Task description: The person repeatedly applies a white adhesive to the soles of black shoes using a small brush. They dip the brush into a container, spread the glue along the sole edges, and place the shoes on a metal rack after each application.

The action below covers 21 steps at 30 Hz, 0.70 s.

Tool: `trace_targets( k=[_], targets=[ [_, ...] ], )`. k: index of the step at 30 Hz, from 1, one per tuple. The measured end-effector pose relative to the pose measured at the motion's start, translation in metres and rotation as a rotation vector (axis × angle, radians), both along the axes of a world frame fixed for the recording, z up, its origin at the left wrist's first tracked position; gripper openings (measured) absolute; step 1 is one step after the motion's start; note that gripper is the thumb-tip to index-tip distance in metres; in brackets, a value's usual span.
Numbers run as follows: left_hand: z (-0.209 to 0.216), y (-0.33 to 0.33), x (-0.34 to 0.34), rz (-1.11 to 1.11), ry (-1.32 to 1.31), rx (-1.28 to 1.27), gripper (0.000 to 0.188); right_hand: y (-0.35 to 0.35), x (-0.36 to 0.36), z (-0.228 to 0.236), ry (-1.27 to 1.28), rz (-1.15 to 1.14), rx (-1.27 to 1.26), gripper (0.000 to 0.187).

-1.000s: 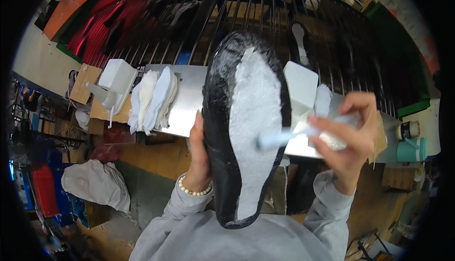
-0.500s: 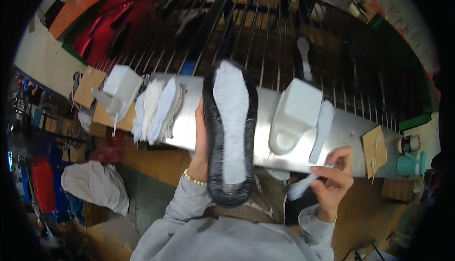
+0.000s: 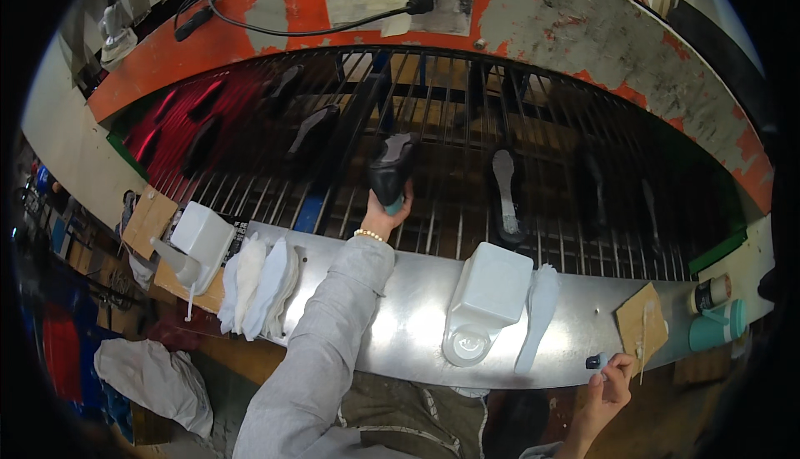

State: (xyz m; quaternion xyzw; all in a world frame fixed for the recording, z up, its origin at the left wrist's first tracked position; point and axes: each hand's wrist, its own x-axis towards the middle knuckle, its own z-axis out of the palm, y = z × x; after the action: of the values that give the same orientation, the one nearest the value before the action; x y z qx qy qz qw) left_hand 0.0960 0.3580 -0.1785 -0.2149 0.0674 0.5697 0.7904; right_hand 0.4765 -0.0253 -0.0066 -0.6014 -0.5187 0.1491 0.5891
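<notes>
My left hand (image 3: 386, 215), with a beaded bracelet at the wrist, reaches out over the rack of metal bars. It grips the near end of a black shoe (image 3: 390, 180), which has a grey sole-shaped patch on top and a bit of teal by my fingers. My right hand (image 3: 612, 392) is at the shelf's front edge on the right, its fingers pinched on a small pale thing with a dark end (image 3: 595, 361), too small to name. Left of it, a pale sole-shaped felt piece (image 3: 538, 317) lies beside a white plastic container (image 3: 492, 284).
Several shoe soles lie on the bars (image 3: 433, 209), among them a grey-topped one (image 3: 505, 188). A stack of pale felt pieces (image 3: 262, 284) and another white container (image 3: 200, 234) stand left on the metal shelf (image 3: 408, 326). Cardboard (image 3: 642, 321) and a teal mug (image 3: 712, 328) are right.
My left hand has carried the shoe away from my body to above the bars. My right hand has moved right; the white strip it held no longer shows. The view has tilted up.
</notes>
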Motion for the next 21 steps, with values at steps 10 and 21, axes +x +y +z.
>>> trace_targets(
  k=[10,21],
  targets=[
    [0.091,-0.027,-0.015,-0.097,0.462,-0.438,0.108,0.033,0.001,-0.018,0.097,0.015,-0.053,0.026],
    [0.066,0.102,0.058,0.174,0.587,0.576,0.062,-0.006,0.074,-0.068,-0.026,-0.238,-0.17,0.019]
  ],
)
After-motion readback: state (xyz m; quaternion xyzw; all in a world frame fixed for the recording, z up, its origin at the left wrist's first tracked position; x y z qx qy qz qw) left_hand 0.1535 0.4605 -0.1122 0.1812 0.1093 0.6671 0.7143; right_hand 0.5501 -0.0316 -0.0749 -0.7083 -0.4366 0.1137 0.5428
